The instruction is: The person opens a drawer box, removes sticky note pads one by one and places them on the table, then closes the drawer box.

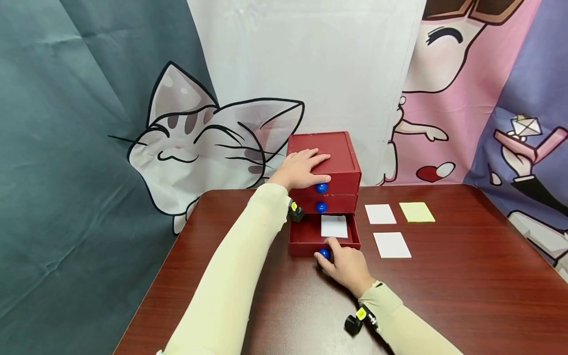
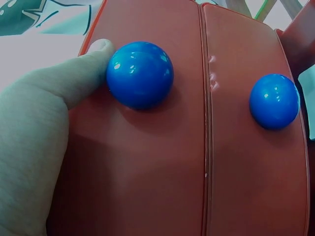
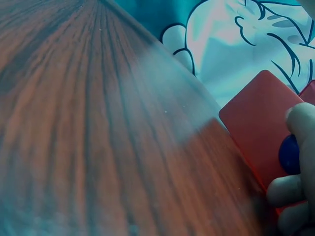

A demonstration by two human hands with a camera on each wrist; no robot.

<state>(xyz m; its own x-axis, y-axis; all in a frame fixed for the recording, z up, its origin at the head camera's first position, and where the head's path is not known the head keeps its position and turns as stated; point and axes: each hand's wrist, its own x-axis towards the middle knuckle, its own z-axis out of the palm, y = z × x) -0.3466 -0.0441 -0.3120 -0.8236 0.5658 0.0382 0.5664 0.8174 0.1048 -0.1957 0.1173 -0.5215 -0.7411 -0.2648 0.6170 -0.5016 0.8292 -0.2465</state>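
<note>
A red drawer box point(image 1: 336, 148) with three drawers stands at the back of the table. My left hand point(image 1: 298, 169) rests on its top with fingers spread, the thumb lying beside the blue knob point(image 2: 140, 75) of the top drawer. Below that, the middle drawer point(image 1: 343, 203) is closed and has its own blue knob point(image 1: 321, 207). The bottom drawer point(image 1: 303, 249) is pulled out, with a white paper square point(image 1: 334, 226) inside. My right hand point(image 1: 348, 266) pinches this drawer's blue knob point(image 1: 324, 253) between thumb and fingers; the right wrist view shows the knob point(image 3: 289, 154) partly hidden by them.
To the right of the box lie two white paper squares point(image 1: 380, 214) and a yellow one point(image 1: 417, 212) on the brown wooden table point(image 1: 461, 276). A printed cloth point(image 1: 346, 59) with cartoon figures hangs close behind the box.
</note>
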